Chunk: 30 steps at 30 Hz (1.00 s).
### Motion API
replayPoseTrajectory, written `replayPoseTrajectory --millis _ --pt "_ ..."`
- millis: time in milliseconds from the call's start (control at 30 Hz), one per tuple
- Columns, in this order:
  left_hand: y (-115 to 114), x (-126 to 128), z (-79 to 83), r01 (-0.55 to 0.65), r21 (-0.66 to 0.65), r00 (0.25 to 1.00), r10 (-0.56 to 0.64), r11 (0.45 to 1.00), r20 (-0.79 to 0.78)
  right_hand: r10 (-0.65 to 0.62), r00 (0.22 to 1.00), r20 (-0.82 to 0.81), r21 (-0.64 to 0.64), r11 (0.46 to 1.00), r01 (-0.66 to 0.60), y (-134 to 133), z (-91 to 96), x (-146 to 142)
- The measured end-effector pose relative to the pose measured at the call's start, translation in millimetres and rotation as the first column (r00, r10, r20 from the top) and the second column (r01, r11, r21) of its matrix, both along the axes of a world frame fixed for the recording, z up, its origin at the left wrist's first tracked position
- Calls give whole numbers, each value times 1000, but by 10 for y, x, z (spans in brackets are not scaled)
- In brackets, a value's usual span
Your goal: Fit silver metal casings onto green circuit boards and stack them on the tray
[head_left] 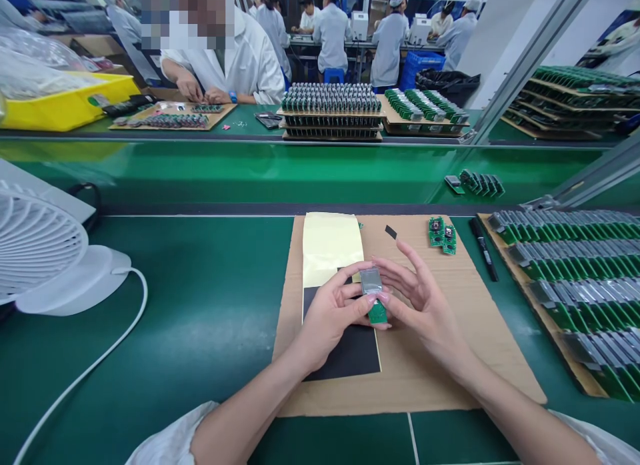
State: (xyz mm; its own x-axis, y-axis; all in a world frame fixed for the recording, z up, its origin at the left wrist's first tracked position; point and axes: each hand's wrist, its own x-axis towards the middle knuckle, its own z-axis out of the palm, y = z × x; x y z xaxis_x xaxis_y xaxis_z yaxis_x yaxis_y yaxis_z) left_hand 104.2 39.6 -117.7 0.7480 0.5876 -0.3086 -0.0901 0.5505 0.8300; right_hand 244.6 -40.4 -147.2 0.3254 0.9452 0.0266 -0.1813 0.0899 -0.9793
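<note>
Between both hands, above the cardboard sheet, is a small green circuit board with a grey display. My left hand grips its left side, thumb on the lower front edge of the display. From the other side my right hand pinches it with the thumb, index finger raised. By that raised fingertip is a small black rectangular piece; whether it sticks to the finger or lies on the cardboard I cannot tell. Under my left hand lies a black adhesive sheet with a pale yellow backing sheet.
Two green circuit boards lie on the cardboard's far right, near a black marker. Rows of display boards fill a board at right. A white fan stands left. Past the green conveyor belt, a co-worker handles parts.
</note>
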Motion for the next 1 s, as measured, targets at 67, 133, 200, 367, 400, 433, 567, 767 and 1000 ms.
replayPoseTrajectory --millis 67,133,200,367,400,433,567,767,1000 --pt "6 -2 -13 5 1 1000 -5 1000 8 3 1000 -19 -3 1000 -3 8 -6 7" --pt "13 -3 -23 9 8 1000 -9 1000 25 5 998 -58 -12 1000 -6 16 -9 13" --pt "20 -5 -28 14 22 999 -15 1000 35 8 994 -109 -30 999 -12 22 -6 18" --pt "33 -14 -34 42 47 999 -41 998 -12 -14 981 -196 -90 996 -4 24 29 33" --pt "36 -15 -34 51 52 998 -49 997 -27 -25 979 -203 -105 994 3 24 40 36" --pt "39 -17 -34 59 58 997 -57 997 -43 -33 978 -205 -123 992 8 26 52 37" --pt "59 -30 -31 74 45 995 -70 996 -77 -34 983 -178 -193 981 -1 31 97 33" --pt "90 -45 1 75 -59 996 -78 995 -44 -10 992 -124 -207 978 -16 10 120 22" --pt "112 -61 -6 139 -187 980 -107 972 168 -22 998 -62 -103 995 16 -5 120 52"
